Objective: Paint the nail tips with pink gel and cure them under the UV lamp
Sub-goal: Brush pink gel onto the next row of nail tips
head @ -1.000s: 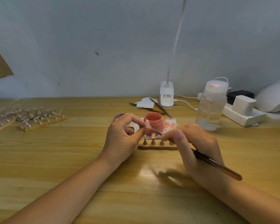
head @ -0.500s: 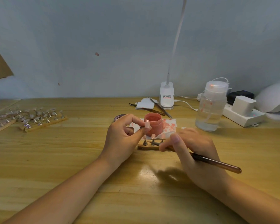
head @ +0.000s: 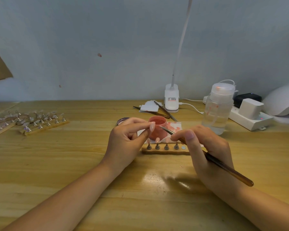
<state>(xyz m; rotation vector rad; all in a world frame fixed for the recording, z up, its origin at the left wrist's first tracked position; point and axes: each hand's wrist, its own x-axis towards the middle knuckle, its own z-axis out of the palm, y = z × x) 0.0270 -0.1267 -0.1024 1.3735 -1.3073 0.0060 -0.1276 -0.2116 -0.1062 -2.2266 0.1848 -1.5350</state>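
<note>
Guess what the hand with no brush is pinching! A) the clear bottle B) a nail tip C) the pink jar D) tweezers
B: the left hand pinches a pale pink nail tip between thumb and forefinger, in front of the pink gel jar, while the right hand holds the brush.

A gel pot [head: 157, 129] stands on the tabletop [head: 73, 164] behind a nail stand [head: 165, 150], bottle [head: 218, 109] to its right.
</note>
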